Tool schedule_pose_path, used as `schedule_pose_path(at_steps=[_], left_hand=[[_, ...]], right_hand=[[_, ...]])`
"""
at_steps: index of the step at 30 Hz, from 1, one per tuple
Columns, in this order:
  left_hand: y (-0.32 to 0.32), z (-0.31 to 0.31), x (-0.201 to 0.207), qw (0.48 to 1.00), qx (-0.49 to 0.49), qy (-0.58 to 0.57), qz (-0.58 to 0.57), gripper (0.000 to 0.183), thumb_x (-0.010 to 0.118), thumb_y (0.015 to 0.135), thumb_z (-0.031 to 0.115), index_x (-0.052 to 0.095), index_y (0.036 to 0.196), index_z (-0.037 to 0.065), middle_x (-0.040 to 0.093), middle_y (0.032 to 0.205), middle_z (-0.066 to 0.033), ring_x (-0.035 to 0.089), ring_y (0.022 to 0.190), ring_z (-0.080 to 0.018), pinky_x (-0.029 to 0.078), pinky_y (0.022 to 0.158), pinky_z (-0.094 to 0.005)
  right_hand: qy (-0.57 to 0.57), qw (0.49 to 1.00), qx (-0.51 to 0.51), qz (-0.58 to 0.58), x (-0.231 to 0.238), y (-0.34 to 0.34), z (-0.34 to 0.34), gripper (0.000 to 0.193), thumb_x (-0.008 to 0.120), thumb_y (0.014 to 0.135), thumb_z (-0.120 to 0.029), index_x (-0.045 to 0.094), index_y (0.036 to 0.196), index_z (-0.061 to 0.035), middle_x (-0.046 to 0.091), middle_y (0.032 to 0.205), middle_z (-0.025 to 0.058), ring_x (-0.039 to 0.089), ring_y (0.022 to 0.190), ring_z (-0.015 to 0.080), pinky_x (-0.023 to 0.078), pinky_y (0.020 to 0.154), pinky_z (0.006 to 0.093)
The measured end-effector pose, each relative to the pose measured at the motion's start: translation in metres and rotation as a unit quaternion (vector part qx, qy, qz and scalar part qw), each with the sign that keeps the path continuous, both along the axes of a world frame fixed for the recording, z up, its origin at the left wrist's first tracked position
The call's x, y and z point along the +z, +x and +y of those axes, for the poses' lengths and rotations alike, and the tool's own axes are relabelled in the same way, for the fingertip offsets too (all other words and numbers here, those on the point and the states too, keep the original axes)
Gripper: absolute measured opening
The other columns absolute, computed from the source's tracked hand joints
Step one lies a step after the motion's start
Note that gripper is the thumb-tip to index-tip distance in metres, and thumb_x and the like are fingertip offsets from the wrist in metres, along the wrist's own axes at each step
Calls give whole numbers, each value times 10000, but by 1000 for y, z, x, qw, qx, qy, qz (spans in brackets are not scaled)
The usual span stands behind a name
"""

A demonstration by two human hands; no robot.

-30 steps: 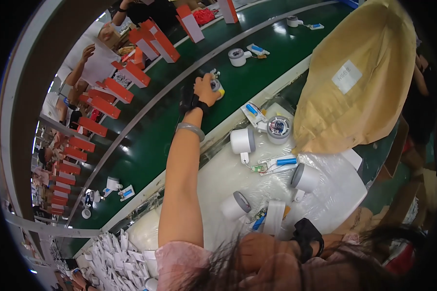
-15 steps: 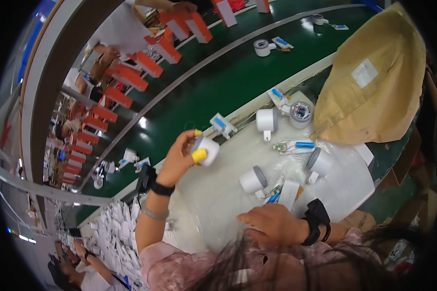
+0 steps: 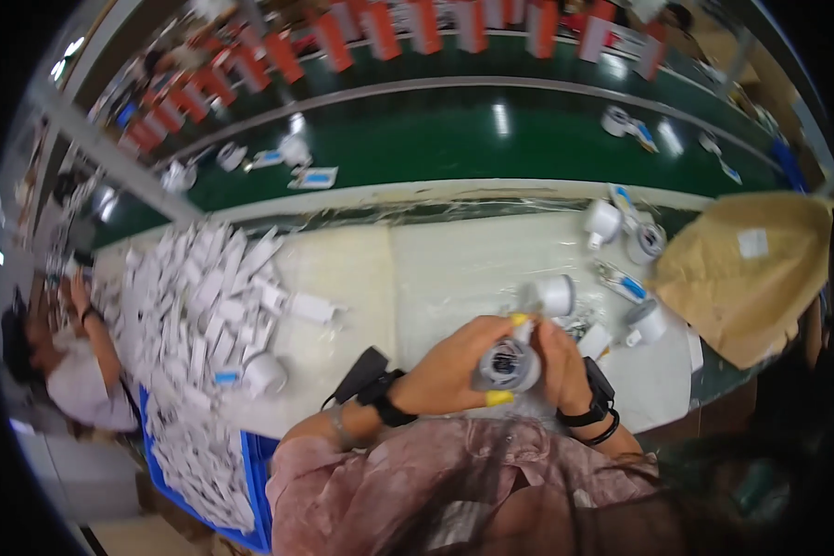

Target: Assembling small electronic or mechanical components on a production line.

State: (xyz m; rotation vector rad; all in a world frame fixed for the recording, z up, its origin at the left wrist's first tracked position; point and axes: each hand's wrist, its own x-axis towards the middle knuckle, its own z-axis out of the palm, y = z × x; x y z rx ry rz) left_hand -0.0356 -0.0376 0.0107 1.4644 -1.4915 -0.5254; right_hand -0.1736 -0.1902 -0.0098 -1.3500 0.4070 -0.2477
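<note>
Close in front of my body, my left hand (image 3: pixel 449 369) grips a white round housing (image 3: pixel 510 363) by its sides, yellow covers on two of its fingertips. The housing's open face is turned up and shows dark and metallic parts inside. Against its right side, my right hand (image 3: pixel 562 366) has curled fingers near the short stem; what they pinch is hidden. Just beyond my hands lies another white housing with a grey rim (image 3: pixel 556 295). To the right are a grey-rimmed housing (image 3: pixel 646 322) and a small board with a blue cylinder (image 3: pixel 623 282). Farther back stand two more housings (image 3: pixel 603 222).
A heap of white plastic strips (image 3: pixel 204 315) covers the left table, above a blue crate (image 3: pixel 258 482) of similar parts. A brown paper bag (image 3: pixel 741 287) lies right. Behind runs a green conveyor (image 3: pixel 417 139) carrying housings; orange-and-white boxes (image 3: pixel 380 32) line its far side. Another person (image 3: pixel 88 371) works left.
My left hand has come back toward my body with a housing, now face up, and meets my right hand. The view has swung left, bringing the strip heap and blue crate into sight.
</note>
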Motion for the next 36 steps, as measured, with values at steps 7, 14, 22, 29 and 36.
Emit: schedule_pose_path(at_steps=[7, 14, 22, 29, 36], left_hand=[[23, 18, -15, 986, 146, -72, 30, 794, 738, 772, 148, 323, 1440, 37, 456, 1349, -181, 433, 1265, -344, 367, 1058, -433], [35, 25, -31, 971, 37, 3, 236, 652, 627, 825, 63, 384, 1430, 83, 568, 1286, -145, 547, 1181, -254, 415, 1022, -336], [39, 27, -18, 977, 128, 92, 144, 346, 638, 877, 140, 593, 1206, 42, 673, 1052, -137, 642, 941, -243, 486, 838, -323], [40, 24, -23, 965, 132, 95, 206, 482, 679, 876, 80, 404, 1271, 45, 619, 954, -62, 601, 895, -123, 478, 821, -298], [24, 23, -22, 889, 107, 41, 444, 229, 446, 1024, 177, 475, 1213, 51, 607, 957, -43, 558, 723, -97, 465, 694, -249]], right_hand=[[-105, 983, 150, -14, 29, 19, -9, 445, 444, 1025, -309, 693, 959, 54, 652, 1010, 126, 627, 872, 202, 480, 836, 338], [-90, 937, 324, -91, 50, 44, 5, 566, 393, 1026, -390, 708, 935, 71, 657, 1011, 157, 621, 932, 261, 463, 872, 383], [-159, 913, 375, -9, 27, 43, -6, 177, 607, 935, -130, 695, 875, 12, 590, 718, 82, 537, 669, 135, 415, 608, 278], [-299, 944, 101, 96, 33, 41, 1, 142, 672, 875, -108, 641, 953, 7, 648, 675, 98, 616, 601, 133, 475, 567, 250], [-324, 943, -3, -73, 25, 51, -1, 160, 710, 795, 18, 694, 952, -8, 672, 835, 81, 613, 753, 124, 481, 673, 230]])
